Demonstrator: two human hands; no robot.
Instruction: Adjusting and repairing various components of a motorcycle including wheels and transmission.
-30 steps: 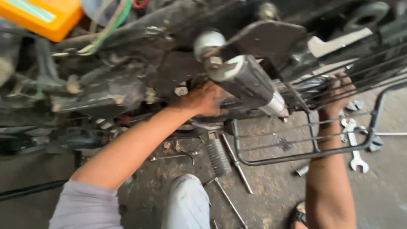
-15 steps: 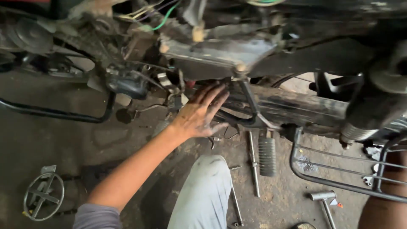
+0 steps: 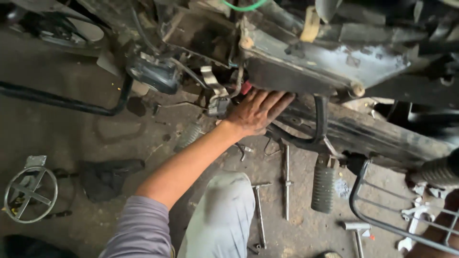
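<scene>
The left hand reaches forward with its fingers spread flat, palm pressed against the underside of the motorcycle frame, just below the grimy metal box that hangs there; it pinches nothing, and looks placed to feel or steady the part rather than grip it. The right hand cannot be seen clearly: only a bare forearm shows at the lower right edge, behind the black wire carrier rack, so I cannot tell its state. Parts lie on the oily concrete floor within arm's reach: a long axle bolt, a thinner rod, a ribbed rubber footpeg beside them and a coil spring nearer the frame. A round metal ring with a cross-brace lies well apart at the left.
</scene>
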